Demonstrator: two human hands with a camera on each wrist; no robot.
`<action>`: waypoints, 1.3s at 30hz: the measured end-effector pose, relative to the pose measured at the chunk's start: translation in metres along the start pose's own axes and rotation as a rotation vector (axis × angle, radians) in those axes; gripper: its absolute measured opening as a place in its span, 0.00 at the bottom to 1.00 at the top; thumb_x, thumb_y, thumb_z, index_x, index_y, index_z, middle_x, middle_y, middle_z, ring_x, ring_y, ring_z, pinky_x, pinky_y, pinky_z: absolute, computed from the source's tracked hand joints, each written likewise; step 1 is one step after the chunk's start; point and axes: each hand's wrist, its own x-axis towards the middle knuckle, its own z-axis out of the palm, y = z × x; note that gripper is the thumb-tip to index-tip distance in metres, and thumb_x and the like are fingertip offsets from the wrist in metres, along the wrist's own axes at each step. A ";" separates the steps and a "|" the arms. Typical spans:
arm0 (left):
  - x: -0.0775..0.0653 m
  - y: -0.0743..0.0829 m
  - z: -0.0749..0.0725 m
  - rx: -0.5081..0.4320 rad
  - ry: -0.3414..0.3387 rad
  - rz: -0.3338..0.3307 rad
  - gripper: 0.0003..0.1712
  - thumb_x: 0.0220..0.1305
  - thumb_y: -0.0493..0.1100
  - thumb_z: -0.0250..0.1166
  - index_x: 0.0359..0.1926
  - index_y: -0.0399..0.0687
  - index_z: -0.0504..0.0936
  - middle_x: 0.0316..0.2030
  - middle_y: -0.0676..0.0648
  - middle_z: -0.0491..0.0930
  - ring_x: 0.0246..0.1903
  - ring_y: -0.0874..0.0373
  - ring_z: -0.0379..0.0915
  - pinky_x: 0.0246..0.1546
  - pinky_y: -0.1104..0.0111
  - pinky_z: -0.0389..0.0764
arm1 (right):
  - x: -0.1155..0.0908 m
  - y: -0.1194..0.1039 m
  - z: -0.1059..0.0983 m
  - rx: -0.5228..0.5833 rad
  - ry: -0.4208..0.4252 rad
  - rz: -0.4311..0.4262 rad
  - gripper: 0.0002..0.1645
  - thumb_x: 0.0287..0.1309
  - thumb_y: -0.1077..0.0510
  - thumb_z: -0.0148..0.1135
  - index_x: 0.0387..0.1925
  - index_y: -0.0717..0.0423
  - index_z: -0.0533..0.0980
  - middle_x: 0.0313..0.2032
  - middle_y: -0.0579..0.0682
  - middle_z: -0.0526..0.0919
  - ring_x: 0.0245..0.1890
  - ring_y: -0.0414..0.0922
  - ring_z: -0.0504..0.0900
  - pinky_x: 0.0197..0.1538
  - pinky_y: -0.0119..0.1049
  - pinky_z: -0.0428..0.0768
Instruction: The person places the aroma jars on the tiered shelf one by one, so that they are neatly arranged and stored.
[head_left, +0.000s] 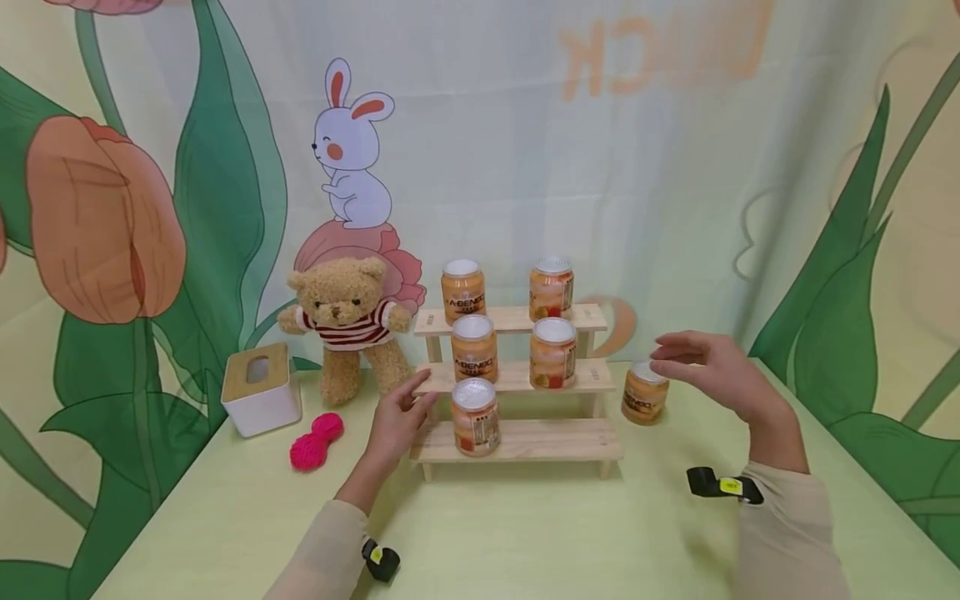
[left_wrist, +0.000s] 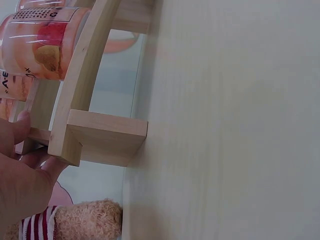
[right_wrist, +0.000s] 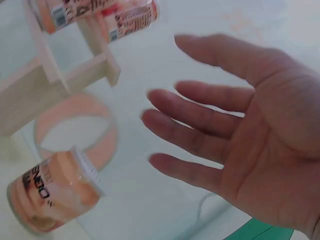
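A three-tier wooden shelf (head_left: 555, 442) stands on the table, bearing several orange-labelled jars with pale lids. Two are on the top tier, two on the middle, and one jar (head_left: 476, 425) at the left of the bottom tier. My left hand (head_left: 395, 421) is at the shelf's left end; in the left wrist view its fingers (left_wrist: 45, 167) touch the board's end. To the right of the shelf, another jar (head_left: 643, 398) stands upright on the table. Beside that jar, my right hand (head_left: 708, 371) holds nothing; the right wrist view shows its fingers spread, apart from the jar (right_wrist: 55, 192).
A teddy bear (head_left: 341, 329) in a striped top stands left of the shelf. Near it are a white tissue box (head_left: 262, 404) with a wooden lid and a bundle of pink yarn (head_left: 315, 443). A printed curtain (head_left: 495, 167) hangs behind the table.
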 end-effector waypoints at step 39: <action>0.002 -0.003 -0.001 -0.015 -0.011 0.012 0.26 0.70 0.39 0.64 0.68 0.48 0.75 0.24 0.46 0.73 0.19 0.65 0.60 0.19 0.75 0.63 | 0.030 0.095 0.078 0.195 0.254 0.319 0.47 0.58 0.45 0.71 0.68 0.68 0.65 0.60 0.68 0.72 0.58 0.61 0.73 0.56 0.53 0.74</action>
